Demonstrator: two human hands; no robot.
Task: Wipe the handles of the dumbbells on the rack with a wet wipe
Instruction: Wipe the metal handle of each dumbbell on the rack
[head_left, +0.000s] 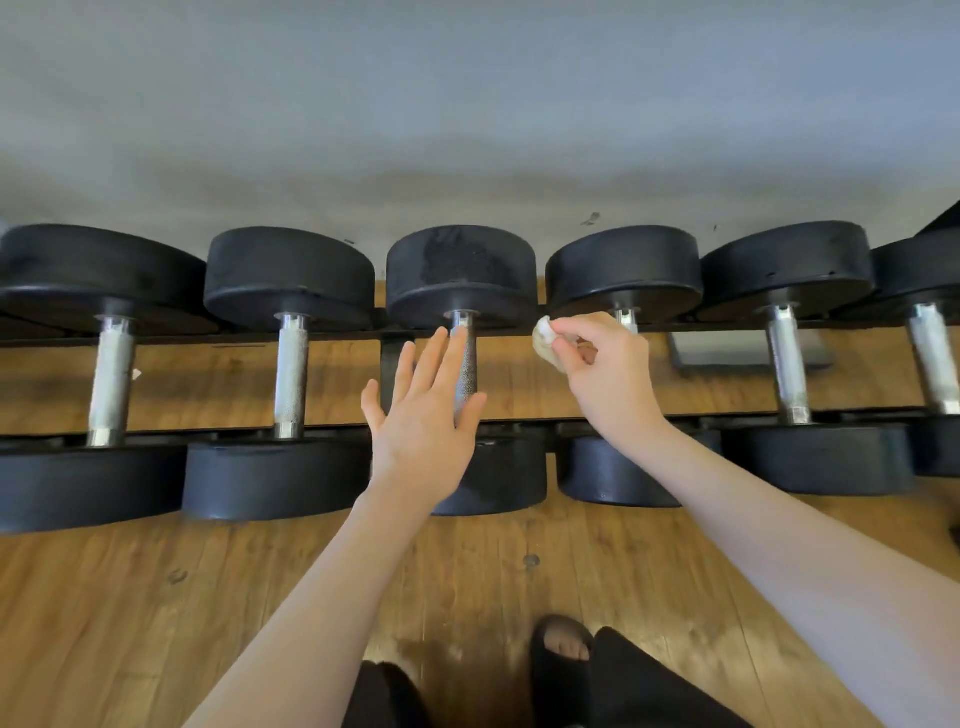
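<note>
Six black dumbbells are lying side by side on a low black rack (395, 332), their chrome handles running front to back across its two rails, with a grey wall (467, 104) rising just behind the far heads. The left hand (423, 410) is hovering over the third dumbbell handle (466, 364), fingers (415, 364) straight and spread, holding nothing; its palm is covering the near end of that handle, and whether it is touching the metal cannot be told. The right hand (605, 364) is sitting just to the right, over the fourth dumbbell handle (626, 318), hiding all but its far end. Its fingers are curling and pinching a crumpled white wet wipe (545, 340), which is sticking out to the left in the gap between the third and fourth handles, close to the far heads. A wooden floor (156, 597) is showing beneath and in front of the rack, and a pale flat rectangular thing (727, 351) is lying under the rack between the fourth and fifth dumbbells. Two feet in dark open-toed sandals (558, 660) are standing at the bottom edge.
</note>
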